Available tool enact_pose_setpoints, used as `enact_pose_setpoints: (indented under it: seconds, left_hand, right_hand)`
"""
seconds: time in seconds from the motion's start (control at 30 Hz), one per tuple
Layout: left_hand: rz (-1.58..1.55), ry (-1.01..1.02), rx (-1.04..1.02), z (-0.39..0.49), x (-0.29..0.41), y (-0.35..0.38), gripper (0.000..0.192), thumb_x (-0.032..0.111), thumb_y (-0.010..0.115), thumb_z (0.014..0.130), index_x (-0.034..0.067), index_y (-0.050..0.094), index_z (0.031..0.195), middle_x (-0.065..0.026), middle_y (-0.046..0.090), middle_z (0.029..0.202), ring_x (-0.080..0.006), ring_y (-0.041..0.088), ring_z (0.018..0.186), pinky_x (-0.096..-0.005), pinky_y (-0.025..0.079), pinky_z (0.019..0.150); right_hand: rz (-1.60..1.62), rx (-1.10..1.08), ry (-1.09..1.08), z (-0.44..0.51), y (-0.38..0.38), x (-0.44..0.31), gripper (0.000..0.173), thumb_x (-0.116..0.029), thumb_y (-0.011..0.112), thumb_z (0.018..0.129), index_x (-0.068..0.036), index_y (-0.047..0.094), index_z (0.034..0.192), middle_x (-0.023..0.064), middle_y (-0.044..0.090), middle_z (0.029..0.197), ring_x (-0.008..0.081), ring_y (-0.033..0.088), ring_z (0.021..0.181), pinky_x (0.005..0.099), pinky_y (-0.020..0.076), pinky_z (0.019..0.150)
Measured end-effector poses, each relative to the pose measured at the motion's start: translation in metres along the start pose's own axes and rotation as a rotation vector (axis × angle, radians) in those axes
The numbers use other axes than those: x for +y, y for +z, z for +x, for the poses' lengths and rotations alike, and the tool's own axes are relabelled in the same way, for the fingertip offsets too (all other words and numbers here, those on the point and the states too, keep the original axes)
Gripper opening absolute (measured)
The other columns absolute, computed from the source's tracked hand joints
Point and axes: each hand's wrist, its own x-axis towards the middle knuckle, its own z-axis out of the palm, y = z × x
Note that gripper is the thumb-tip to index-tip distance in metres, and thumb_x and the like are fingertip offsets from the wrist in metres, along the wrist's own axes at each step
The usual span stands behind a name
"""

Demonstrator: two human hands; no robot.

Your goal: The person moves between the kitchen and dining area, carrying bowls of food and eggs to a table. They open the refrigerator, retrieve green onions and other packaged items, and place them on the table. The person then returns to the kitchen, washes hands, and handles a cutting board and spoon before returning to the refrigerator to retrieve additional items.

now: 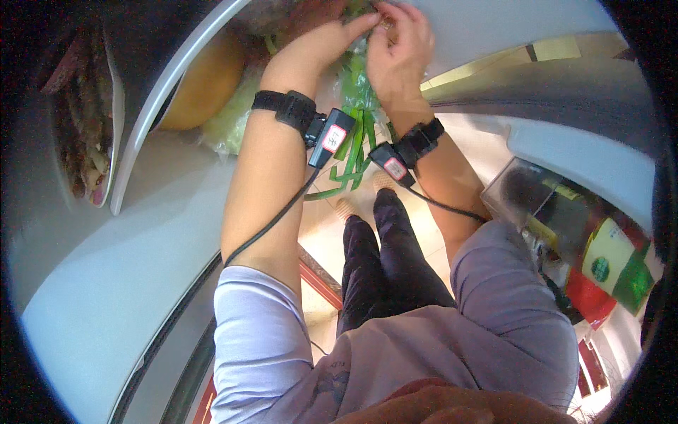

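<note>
A clear plastic bag [361, 79] of long green leafy vegetables hangs between my hands in front of a refrigerator's interior. Leaf ends [357, 140] stick out of its lower end. On the left, my left hand [331, 40] reaches in at the bag's top, its thumb meeting the other hand; the rest of its fingers are partly hidden. My right hand [402, 50] is curled at the same spot, thumb and fingers pinching the bag's upper part. A small brownish patch shows between its fingers, too unclear to name. Both wrists wear black straps with small cabled devices.
Left of my arms, a pale curved shelf edge [159, 100] borders a round tan object [204, 79] and another bag of pale green produce [225, 122]. Brown root-like food [85, 122] lies farther left. The door's bin [556, 206] holds several packets at right.
</note>
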Motion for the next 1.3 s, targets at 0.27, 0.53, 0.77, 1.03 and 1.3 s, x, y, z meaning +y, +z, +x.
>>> enact_pose_setpoints:
  seconds: [0.27,0.53,0.77,1.03,1.3]
  left_hand:
    - [0.585,-0.287,-0.117,-0.027,-0.04,-0.01,0.051,0.035,0.062,0.087,0.014,0.054,0.133,-0.0129,0.06,0.127,-0.0333,0.053,0.122,-0.0435,0.039,0.105]
    - [0.463,-0.423,-0.335,-0.003,0.029,-0.03,0.041,0.036,0.06,0.088,0.011,0.06,0.121,-0.0194,0.064,0.113,-0.0399,0.062,0.103,-0.0496,0.05,0.09]
    - [0.208,0.313,-0.538,0.039,0.016,0.029,0.022,0.019,0.056,0.086,0.003,0.067,0.095,-0.0212,0.067,0.092,-0.0379,0.065,0.091,-0.0451,0.053,0.078]
    - [0.271,-0.278,-0.81,0.071,-0.054,0.12,0.036,0.029,0.059,0.08,0.006,0.07,0.105,-0.0179,0.067,0.107,-0.0356,0.065,0.099,-0.0446,0.051,0.085]
    - [0.545,-0.095,-0.385,0.022,-0.062,0.032,0.042,0.042,0.052,0.089,0.01,0.069,0.111,-0.017,0.064,0.118,-0.0356,0.058,0.113,-0.0465,0.045,0.096]
  right_hand:
    - [-0.196,-0.236,-0.047,-0.025,-0.005,0.039,0.069,-0.031,0.075,0.074,-0.003,0.049,0.131,0.0207,0.054,0.122,0.0384,0.049,0.114,0.0451,0.0396,0.098]
    - [-0.052,-0.249,0.103,-0.03,-0.006,0.032,0.059,-0.018,0.072,0.077,-0.005,0.049,0.13,0.0241,0.054,0.121,0.0419,0.053,0.111,0.0468,0.0443,0.093]
    - [0.074,-0.316,0.123,-0.049,-0.01,0.044,0.063,-0.015,0.076,0.068,-0.003,0.048,0.123,0.0187,0.056,0.117,0.0388,0.058,0.102,0.0422,0.0493,0.087]
    - [0.432,-0.251,0.279,-0.074,0.011,0.054,0.073,-0.01,0.078,0.069,0.0,0.04,0.131,0.0186,0.052,0.126,0.0322,0.053,0.117,0.0387,0.043,0.1]
    - [0.256,-0.475,0.162,-0.051,-0.009,0.037,0.064,-0.02,0.077,0.071,0.0,0.049,0.125,0.0226,0.062,0.112,0.0372,0.06,0.107,0.0421,0.0467,0.093]
